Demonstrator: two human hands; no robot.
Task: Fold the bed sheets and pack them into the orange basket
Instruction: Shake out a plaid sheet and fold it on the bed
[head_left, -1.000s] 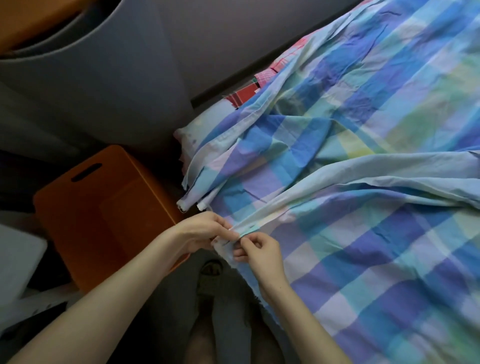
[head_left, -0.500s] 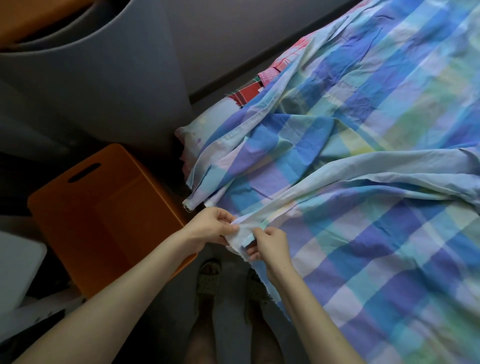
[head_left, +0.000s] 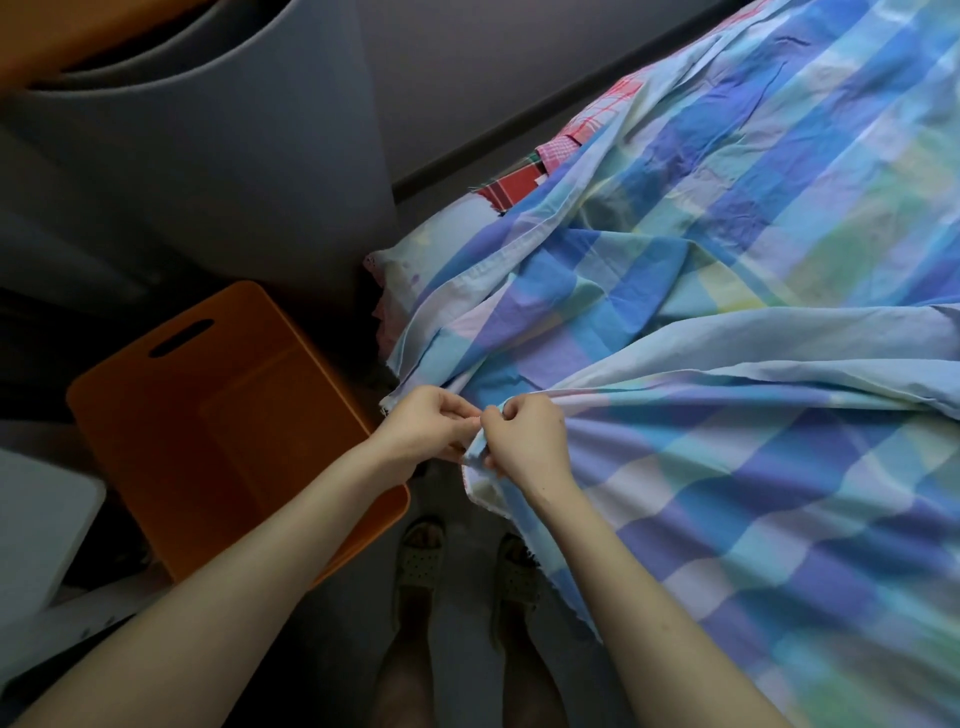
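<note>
Head view: we look down over both forearms at a bed's edge, with the floor below.
Bed sheet: we see the blue, purple and green checked bed sheet (head_left: 737, 478) spread rumpled over the bed, its near corner hanging off the edge above the feet.
Left hand: our left hand (head_left: 423, 428) has its fingers curled and pinches the sheet's edge at the gathered corner.
Right hand: our right hand (head_left: 527, 441) is also curled, grasping the same corner of cloth, and its knuckles touch the left hand's fingertips.
Sheet corner: a bunched strip of fabric runs between the two hands, and a frayed hem drops from under the right wrist.
Orange basket: the orange basket (head_left: 156, 447) stands on the floor to our left, just beside the bed and under the left forearm; we can see its slot handle and its bare inside.
Pillow: a pale pillow (head_left: 400, 260) with a lace edge shows from under the sheet's far left side.
Red checked cloth: a piece of red checked cloth (head_left: 506, 189) lies beyond the pillow, partly covered by the sheet.
Feet: two feet in slippers (head_left: 422, 553) stand on the floor between the basket and the bed.
</note>
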